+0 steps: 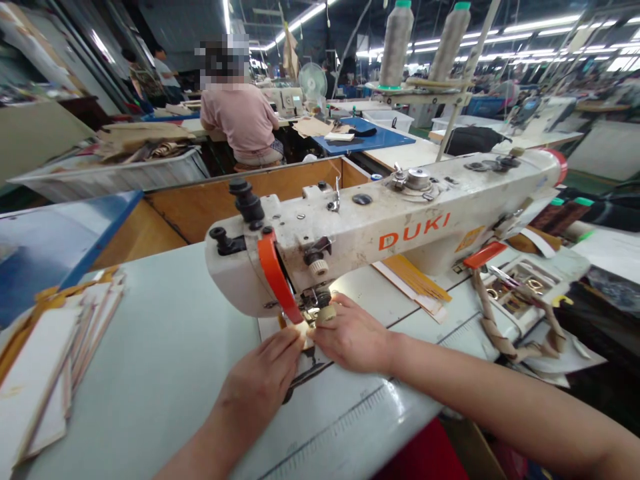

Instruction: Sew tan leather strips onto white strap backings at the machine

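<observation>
A white sewing machine (350, 220) with DUKI in orange letters stands across the table, an orange guard (277, 277) curving down its needle end. Lamp light falls on a small pale piece of material (303, 335) under the needle area. My left hand (270, 370) pinches this piece from the near left, fingers pressed together. From the right, my right hand (355, 333) has its fingertips on the same piece, beside the presser foot, with the fingers bent. A round brass-coloured knob (327, 315) shows right by its fingers. Most of the piece is hidden by my hands.
White and mustard strips (60, 353) are stacked at the left; more strips (413, 280) lie behind the machine arm. A tray (525, 290) of small tools sits at the right, beside a wrapped loop (493, 320). Thread cones (397, 47) stand above. A person in pink (240, 120) sits ahead.
</observation>
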{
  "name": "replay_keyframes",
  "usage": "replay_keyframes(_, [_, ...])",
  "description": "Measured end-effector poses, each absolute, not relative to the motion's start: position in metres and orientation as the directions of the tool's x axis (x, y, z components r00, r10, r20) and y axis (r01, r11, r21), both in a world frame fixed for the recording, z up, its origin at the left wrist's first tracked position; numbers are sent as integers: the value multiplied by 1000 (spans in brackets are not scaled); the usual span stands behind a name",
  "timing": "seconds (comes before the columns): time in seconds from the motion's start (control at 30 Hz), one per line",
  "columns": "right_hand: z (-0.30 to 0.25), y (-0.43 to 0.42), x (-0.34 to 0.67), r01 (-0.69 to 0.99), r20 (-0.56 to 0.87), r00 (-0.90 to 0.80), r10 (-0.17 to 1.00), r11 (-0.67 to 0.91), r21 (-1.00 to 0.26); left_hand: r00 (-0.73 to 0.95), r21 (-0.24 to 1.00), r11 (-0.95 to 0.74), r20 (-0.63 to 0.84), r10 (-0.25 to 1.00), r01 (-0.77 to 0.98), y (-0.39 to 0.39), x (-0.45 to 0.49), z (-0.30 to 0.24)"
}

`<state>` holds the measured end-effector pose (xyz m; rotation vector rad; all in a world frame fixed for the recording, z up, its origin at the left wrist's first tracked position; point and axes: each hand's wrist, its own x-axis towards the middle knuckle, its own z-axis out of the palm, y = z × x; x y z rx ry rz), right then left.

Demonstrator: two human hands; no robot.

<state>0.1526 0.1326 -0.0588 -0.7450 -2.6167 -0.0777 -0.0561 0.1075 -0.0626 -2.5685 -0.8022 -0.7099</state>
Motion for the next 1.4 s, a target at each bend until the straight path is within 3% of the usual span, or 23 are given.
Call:
replay_keyframes(0.5, [-62, 129, 152, 550, 496, -711, 498, 834, -49, 658, -112, -742, 562, 502, 661, 132, -66, -73])
replay_keyframes(0.67, [-58, 117, 158, 506, 565, -695, 445, 861, -56, 624, -94, -705, 556, 548, 703, 84, -85, -73])
replay_keyframes(0.8, [-57, 94, 149, 402, 541, -723, 430, 898, -176, 602, -82, -655, 495, 627, 751, 32, -94, -62])
replay_keyframes(0.9, [-59, 71, 132, 335, 485, -758, 436, 898, -284, 499, -27, -540, 421, 757, 841, 17, -91, -55])
replay_keyframes(0.93, [-60, 65, 127, 318, 480, -763, 433, 898, -306, 438, 49, -488, 370, 819, 871, 17, -89, -54])
replay_keyframes(1.03, [-63, 55, 117, 300, 497, -744, 447, 888, -349, 404, 116, -460, 328, 854, 880, 25, -83, -54])
replay_keyframes(1.17, [-67, 58, 121, 340, 523, -686, 505, 859, -384, 301, 187, -407, 422, 855, 894, 39, -93, -43])
replay_keyframes(1.27, [-69, 63, 125, 351, 563, -666, 490, 871, -343, 42, 279, -228, 545, 838, 933, 55, -128, -13])
replay_keyframes(1.4, [-72, 65, 125, 328, 610, -669, 424, 905, -270, -231, 342, -19, 673, 702, 939, 70, -199, 46])
